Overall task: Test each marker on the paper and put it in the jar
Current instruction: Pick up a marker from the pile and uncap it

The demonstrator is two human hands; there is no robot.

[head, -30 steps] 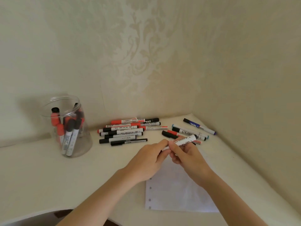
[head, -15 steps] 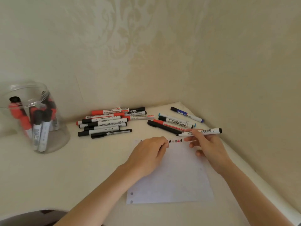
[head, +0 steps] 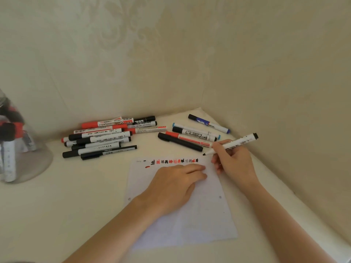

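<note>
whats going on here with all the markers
A person is testing markers on a sheet of paper. The right hand holds an uncapped marker in a writing grip, its tip just past the end of a row of red and black test marks. The left hand rests on the sheet, fingers curled under. More markers lie on the table, and several stand in a clear jar at the left.

Clear plastic jar [head: 28, 160]; matt white paper [head: 205, 215]; embossed wallpaper [head: 121, 35].
</note>
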